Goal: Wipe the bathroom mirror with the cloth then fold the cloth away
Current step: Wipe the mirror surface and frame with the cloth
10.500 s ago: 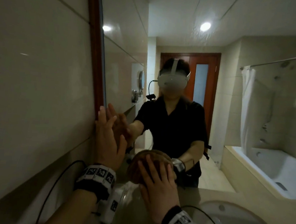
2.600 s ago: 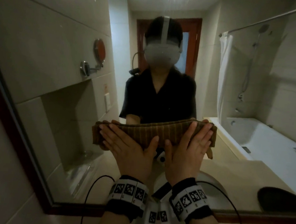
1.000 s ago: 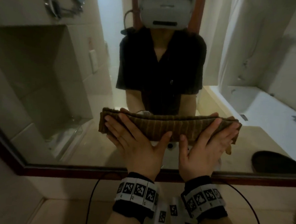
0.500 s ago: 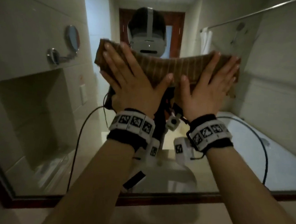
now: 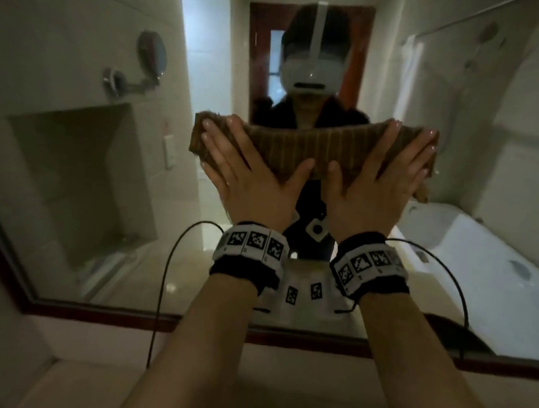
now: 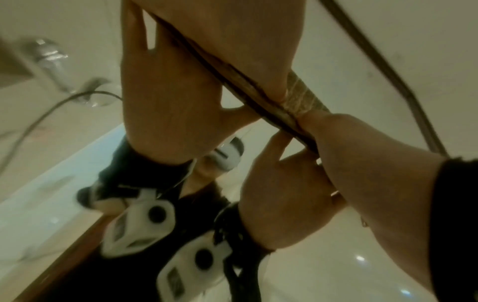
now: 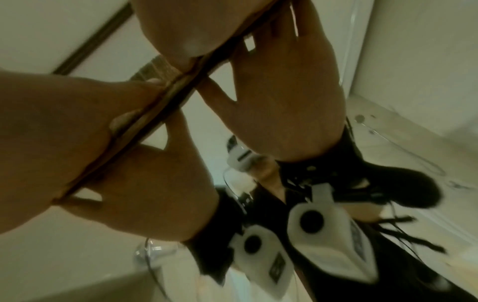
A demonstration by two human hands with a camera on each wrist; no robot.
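A brown striped cloth [image 5: 300, 149], folded into a long band, lies flat against the bathroom mirror [image 5: 74, 176] at chest height of my reflection. My left hand [image 5: 242, 170] presses its left half with spread straight fingers. My right hand [image 5: 386, 176] presses the right half the same way, and the thumbs almost meet in the middle. From the wrist views only the cloth's thin edge [image 6: 302, 98] [image 7: 152, 69] shows, squeezed between palms and glass. The cloth's right end hangs a little below my right hand.
The mirror's dark wooden frame [image 5: 254, 332] runs along the bottom, with a beige counter [image 5: 77, 381] below it. A black cable [image 5: 162, 292] hangs from my left wrist. A dark object [image 5: 462, 338] sits at the lower right. Bathtub and wall-mounted round mirror appear only as reflections.
Both hands slid the cloth up the glass from near the bottom frame to face height, and now it has come back down to neck and chest level. Both hands stay flat on it.
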